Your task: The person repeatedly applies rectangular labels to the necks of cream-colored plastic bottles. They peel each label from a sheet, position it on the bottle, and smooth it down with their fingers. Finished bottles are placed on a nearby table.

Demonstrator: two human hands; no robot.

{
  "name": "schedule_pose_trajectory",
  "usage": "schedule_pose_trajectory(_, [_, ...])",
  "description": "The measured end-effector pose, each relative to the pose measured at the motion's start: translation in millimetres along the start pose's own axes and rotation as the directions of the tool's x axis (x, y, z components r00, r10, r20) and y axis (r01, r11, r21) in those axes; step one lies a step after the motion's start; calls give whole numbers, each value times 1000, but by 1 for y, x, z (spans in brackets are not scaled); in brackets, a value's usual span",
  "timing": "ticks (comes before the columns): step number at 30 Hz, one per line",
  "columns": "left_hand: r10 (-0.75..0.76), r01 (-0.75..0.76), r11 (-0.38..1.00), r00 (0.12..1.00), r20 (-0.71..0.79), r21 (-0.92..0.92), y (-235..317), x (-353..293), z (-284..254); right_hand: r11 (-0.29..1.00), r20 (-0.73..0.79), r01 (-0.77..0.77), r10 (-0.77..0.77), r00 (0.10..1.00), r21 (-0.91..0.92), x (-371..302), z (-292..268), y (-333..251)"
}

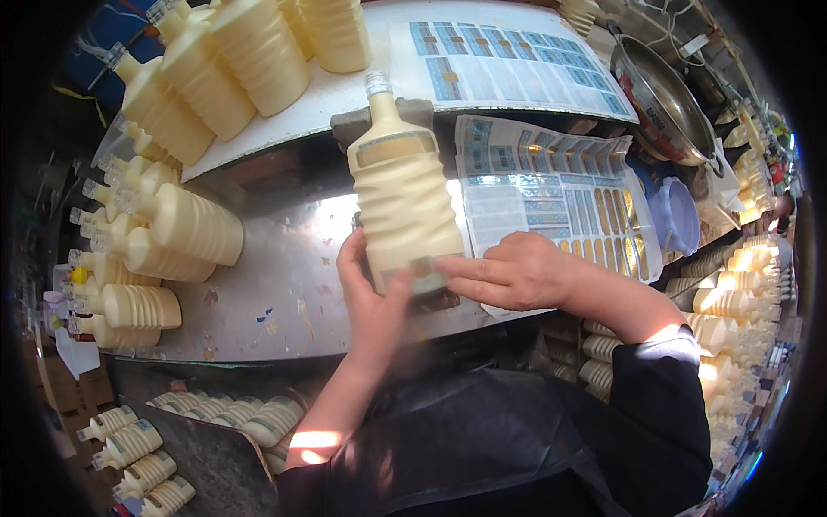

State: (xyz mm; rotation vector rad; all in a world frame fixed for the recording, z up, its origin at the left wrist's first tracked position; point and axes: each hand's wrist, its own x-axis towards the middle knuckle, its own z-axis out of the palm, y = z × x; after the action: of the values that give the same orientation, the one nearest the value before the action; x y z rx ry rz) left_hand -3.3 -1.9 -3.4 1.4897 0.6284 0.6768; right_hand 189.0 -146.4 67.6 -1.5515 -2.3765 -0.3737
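Observation:
A cream-coloured ribbed bottle [405, 202] with a clear threaded neck lies tilted on the bench, its neck end resting on a dark cradle [342, 129]. One label band [394, 148] runs around its shoulder; another label [419, 269] with a small gold square sits near its base. My left hand [370, 293] holds the lower left side of the bottle, the thumb reaching over the base and smeared by motion. With index and middle fingers stretched out, my right hand [525, 271] presses on the lower label's right end; its other fingers are curled.
Label sheets [551, 194] lie right of the bottle, and more sheets [525, 69] lie on the raised white board. Similar bottles [258, 56] stand on that board; others lie stacked at left [198, 224]. A metal pan [668, 95] and lilac tub [674, 215] are at right.

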Motion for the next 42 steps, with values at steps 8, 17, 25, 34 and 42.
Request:
schedule_pose_trajectory(8, [59,-57,985,998,4,-163,-8,-2,-3,595,88,-640,695,714,486,-19,16,-24])
schedule_pose_trajectory(17, [8,-11,990,1000,-25,-140,-4,-1,2,-193,512,-679,803,306,708,12,41,-38])
schedule_pose_trajectory(25, [-21,14,982,999,-39,-188,-1,0,4,-222,520,-664,803,291,714,15,39,-39])
schedule_pose_trajectory(34, [-11,3,982,999,-37,-190,-5,0,2,-200,485,-656,827,285,727,13,44,-42])
schedule_pose_trajectory(42, [-2,-5,983,999,-37,-182,-6,0,2,-203,481,-650,829,284,733,12,47,-42])
